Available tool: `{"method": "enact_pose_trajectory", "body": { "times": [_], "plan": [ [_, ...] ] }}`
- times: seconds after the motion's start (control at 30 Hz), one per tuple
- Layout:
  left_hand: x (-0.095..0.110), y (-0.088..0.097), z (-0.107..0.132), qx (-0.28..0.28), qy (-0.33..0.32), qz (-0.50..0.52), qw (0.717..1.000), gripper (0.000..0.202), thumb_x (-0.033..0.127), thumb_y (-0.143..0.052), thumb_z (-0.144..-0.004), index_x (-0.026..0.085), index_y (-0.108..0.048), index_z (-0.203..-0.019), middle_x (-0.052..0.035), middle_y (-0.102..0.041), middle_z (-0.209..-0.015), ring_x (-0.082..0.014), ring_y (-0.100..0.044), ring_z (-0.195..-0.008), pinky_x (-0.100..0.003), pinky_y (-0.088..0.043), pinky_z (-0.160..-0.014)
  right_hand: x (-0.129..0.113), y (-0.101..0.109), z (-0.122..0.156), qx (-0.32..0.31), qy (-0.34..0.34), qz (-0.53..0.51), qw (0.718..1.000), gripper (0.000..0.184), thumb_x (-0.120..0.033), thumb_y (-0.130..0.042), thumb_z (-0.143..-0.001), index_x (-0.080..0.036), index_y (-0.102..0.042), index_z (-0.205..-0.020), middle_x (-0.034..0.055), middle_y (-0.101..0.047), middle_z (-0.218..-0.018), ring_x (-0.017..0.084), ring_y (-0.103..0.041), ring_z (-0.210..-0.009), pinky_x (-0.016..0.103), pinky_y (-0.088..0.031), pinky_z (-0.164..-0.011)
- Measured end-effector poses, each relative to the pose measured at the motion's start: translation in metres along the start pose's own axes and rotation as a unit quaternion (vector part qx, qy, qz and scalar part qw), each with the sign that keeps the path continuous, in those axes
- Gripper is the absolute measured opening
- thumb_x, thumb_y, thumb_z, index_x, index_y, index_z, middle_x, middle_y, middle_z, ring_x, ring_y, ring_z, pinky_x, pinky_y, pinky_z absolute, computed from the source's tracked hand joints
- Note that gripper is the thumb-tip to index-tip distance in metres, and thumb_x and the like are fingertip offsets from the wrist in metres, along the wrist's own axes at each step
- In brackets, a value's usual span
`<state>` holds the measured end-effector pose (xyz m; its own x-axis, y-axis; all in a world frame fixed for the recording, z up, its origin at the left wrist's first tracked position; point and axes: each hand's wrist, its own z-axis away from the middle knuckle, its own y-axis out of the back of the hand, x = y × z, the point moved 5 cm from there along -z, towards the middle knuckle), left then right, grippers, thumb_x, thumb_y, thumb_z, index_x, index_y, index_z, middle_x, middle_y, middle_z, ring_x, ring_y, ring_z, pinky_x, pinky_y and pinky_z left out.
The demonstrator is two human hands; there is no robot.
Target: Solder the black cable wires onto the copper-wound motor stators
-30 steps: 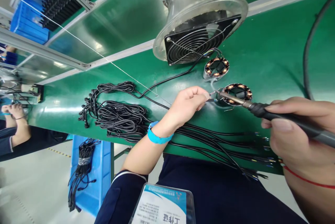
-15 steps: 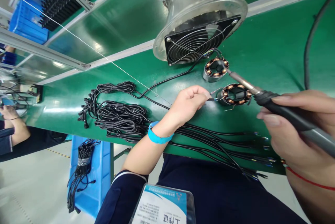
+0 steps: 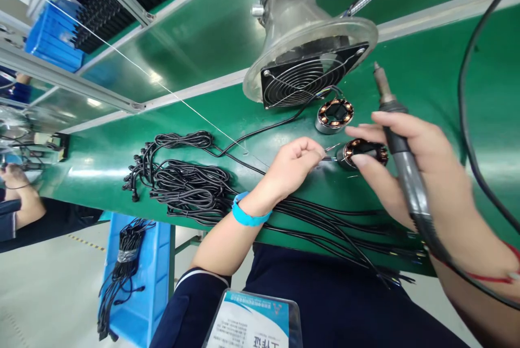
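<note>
My left hand [image 3: 293, 166], with a blue wristband, is closed in a pinch on thin wire ends right beside a small copper-wound stator [image 3: 368, 148] on the green bench. My right hand [image 3: 410, 169] grips a soldering iron [image 3: 396, 136] whose tip points up and away from the stator, while its thumb and forefinger reach down to touch that stator. A second stator [image 3: 335, 114] lies just behind, near the fan.
A fume extractor with a black fan grille [image 3: 311, 74] stands behind the stators. Bundles of black cables [image 3: 182, 182] lie at the left and along the bench's front edge [image 3: 341, 223]. A blue bin [image 3: 140, 277] with cables sits below. Another person's arm [image 3: 20, 196] shows far left.
The soldering iron swung from the near stator's joint past the far stator and now points upward. My right hand moved in and its fingers touch the near stator. My left hand stayed put.
</note>
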<state>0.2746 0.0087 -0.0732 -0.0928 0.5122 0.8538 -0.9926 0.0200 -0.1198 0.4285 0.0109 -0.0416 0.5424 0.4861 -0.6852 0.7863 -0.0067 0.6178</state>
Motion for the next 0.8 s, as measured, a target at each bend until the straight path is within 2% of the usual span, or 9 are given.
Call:
{"method": "enact_pose_trajectory", "body": {
  "times": [0.1,0.17,0.3,0.4,0.5,0.57,0.7,0.8],
  "plan": [
    [0.000,0.000,0.000,0.003,0.000,-0.004,1.000,0.017,0.009,-0.053,-0.082,0.016,-0.051,-0.067,0.0107,-0.040,-0.050,-0.0026,-0.030,-0.046,-0.018,-0.026,-0.049,0.013,-0.011,0.005,-0.009,0.008,-0.018,1.000,0.050,-0.039,-0.058,-0.094,-0.024,-0.043,-0.139,0.0073,-0.068,-0.115,0.025,-0.061,-0.114,0.049,-0.047,-0.100],
    [-0.001,0.002,-0.001,0.005,-0.003,-0.007,1.000,0.014,0.010,-0.053,-0.081,0.016,-0.051,-0.068,0.0108,-0.039,-0.050,-0.0027,-0.030,-0.046,-0.017,-0.026,-0.049,0.018,-0.015,0.007,-0.010,0.004,-0.029,1.000,0.048,-0.036,-0.057,-0.093,-0.024,-0.044,-0.138,0.0058,-0.069,-0.111,0.024,-0.063,-0.110,0.049,-0.047,-0.098],
    [-0.003,0.005,-0.004,0.000,-0.041,-0.028,0.999,0.010,0.021,-0.056,-0.078,0.016,-0.052,-0.070,0.0104,-0.039,-0.051,-0.0035,-0.030,-0.047,-0.018,-0.026,-0.050,0.020,-0.018,0.005,0.037,-0.002,-0.063,0.997,0.048,-0.029,-0.061,-0.090,-0.025,-0.045,-0.135,0.0019,-0.068,-0.096,0.023,-0.063,-0.095,0.043,-0.044,-0.089],
    [-0.002,0.004,0.001,0.002,-0.076,-0.073,0.994,0.020,0.035,-0.058,-0.077,0.017,-0.053,-0.070,0.0092,-0.039,-0.052,-0.0047,-0.032,-0.049,-0.018,-0.026,-0.050,0.008,-0.020,0.002,0.042,0.042,-0.085,0.995,0.038,-0.024,-0.061,-0.088,-0.023,-0.051,-0.125,0.0004,-0.066,-0.086,0.020,-0.058,-0.083,0.038,-0.041,-0.080],
    [-0.003,0.008,0.006,0.024,-0.095,-0.119,0.988,0.034,0.049,-0.060,-0.075,0.017,-0.052,-0.066,0.0072,-0.041,-0.053,-0.0063,-0.035,-0.050,-0.019,-0.027,-0.049,-0.007,-0.019,0.002,0.063,0.087,-0.034,0.994,0.034,-0.020,-0.052,-0.090,-0.020,-0.050,-0.124,0.0024,-0.067,-0.091,0.018,-0.057,-0.084,0.034,-0.042,-0.078],
    [-0.008,0.015,0.002,0.051,-0.106,-0.142,0.983,0.038,0.053,-0.064,-0.073,0.016,-0.056,-0.069,0.0058,-0.045,-0.055,-0.0071,-0.037,-0.051,-0.019,-0.027,-0.048,-0.009,-0.020,0.001,0.063,0.106,-0.003,0.992,0.036,-0.015,-0.047,-0.088,-0.021,-0.049,-0.123,0.0005,-0.066,-0.088,0.016,-0.057,-0.081,0.031,-0.043,-0.076],
    [-0.011,0.020,-0.005,0.080,-0.170,-0.162,0.969,0.048,0.064,-0.069,-0.069,0.017,-0.059,-0.071,0.0037,-0.053,-0.060,-0.0077,-0.039,-0.050,-0.020,-0.033,-0.046,-0.005,-0.021,-0.001,0.050,0.093,0.010,0.994,0.047,-0.013,-0.051,-0.081,-0.022,-0.046,-0.126,-0.0020,-0.067,-0.090,0.015,-0.057,-0.084,0.029,-0.044,-0.079],
    [-0.009,0.014,0.004,0.106,-0.235,-0.169,0.951,0.052,0.070,-0.068,-0.068,0.019,-0.063,-0.070,0.0018,-0.057,-0.064,-0.0100,-0.048,-0.055,-0.021,-0.043,-0.052,-0.003,-0.022,0.001,0.042,0.074,-0.014,0.996,0.049,-0.015,-0.051,-0.080,-0.022,-0.045,-0.128,-0.0023,-0.067,-0.088,0.016,-0.057,-0.084,0.029,-0.044,-0.081]
  ]
}}
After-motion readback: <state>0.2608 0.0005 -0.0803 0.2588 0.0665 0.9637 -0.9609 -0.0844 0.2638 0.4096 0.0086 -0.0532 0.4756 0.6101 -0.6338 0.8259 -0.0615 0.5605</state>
